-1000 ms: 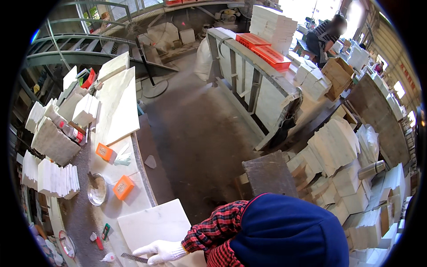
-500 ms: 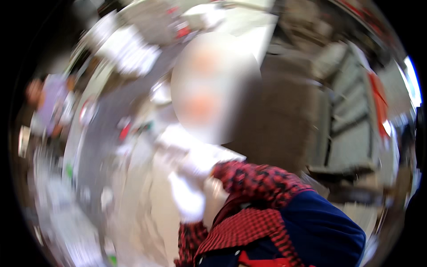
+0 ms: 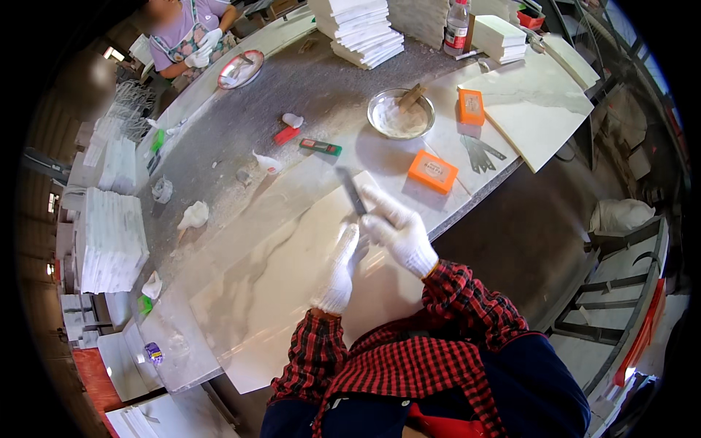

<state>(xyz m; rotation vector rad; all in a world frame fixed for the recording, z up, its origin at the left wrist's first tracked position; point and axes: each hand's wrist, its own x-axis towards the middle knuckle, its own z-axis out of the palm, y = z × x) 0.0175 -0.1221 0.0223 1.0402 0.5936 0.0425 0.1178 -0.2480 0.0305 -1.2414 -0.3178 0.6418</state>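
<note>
Both my hands wear white knitted gloves over a pale, grey-veined stone slab (image 3: 255, 292) on the table. My right hand (image 3: 400, 235) is closed around a dark flat blade (image 3: 350, 191) that points up and to the far left, its tip slightly smeared. Just left of it, my left hand (image 3: 338, 271) is held upright with its fingers stretched out; their tips come near the blade's lower end, and I cannot tell whether they touch it. Beyond my right hand lie an orange box (image 3: 432, 172), several thin metal scrapers (image 3: 480, 153) and a metal bowl (image 3: 374, 125) of whitish paste with a wooden stick.
Stacks of white tiles (image 3: 358, 29) stand at the back and left (image 3: 111, 241). A bottle (image 3: 456, 29) and second orange box (image 3: 471, 107) are at far right. Crumpled white scraps (image 3: 194, 215) lie left. Another person (image 3: 191, 36) is across the table. The table's edge (image 3: 478, 196) runs right.
The earlier picture is heavily blurred. My view has swung so that more of the table shows, my gloved hands appear farther up and right, and the dark blade is now visible.
</note>
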